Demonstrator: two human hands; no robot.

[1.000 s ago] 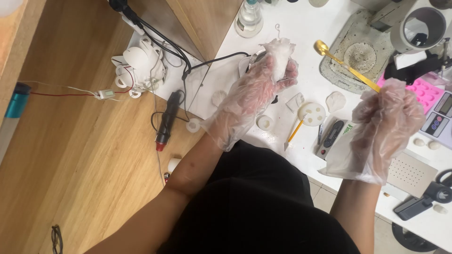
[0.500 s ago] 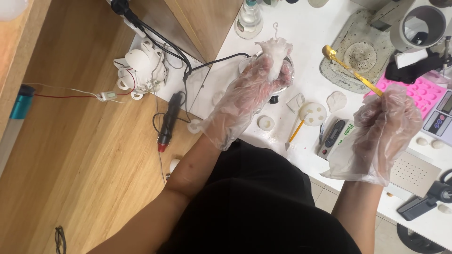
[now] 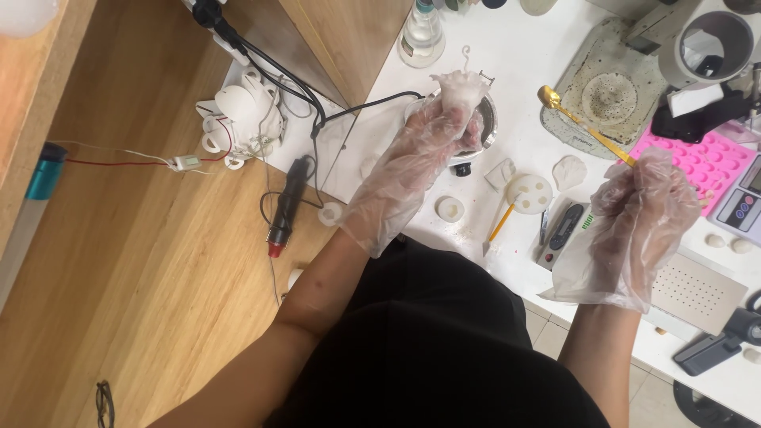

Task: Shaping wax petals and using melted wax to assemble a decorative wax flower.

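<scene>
Your left hand wears a thin clear glove and is closed around a small metal cup, holding it just above the white counter. Something white and crumpled sticks up from the top of that hand. Your right hand, gloved too, is shut in a fist around the handle of a long gold spoon. The spoon's bowl points up and away from you, near a round grey dish. A pink mold lies just beside your right hand.
</scene>
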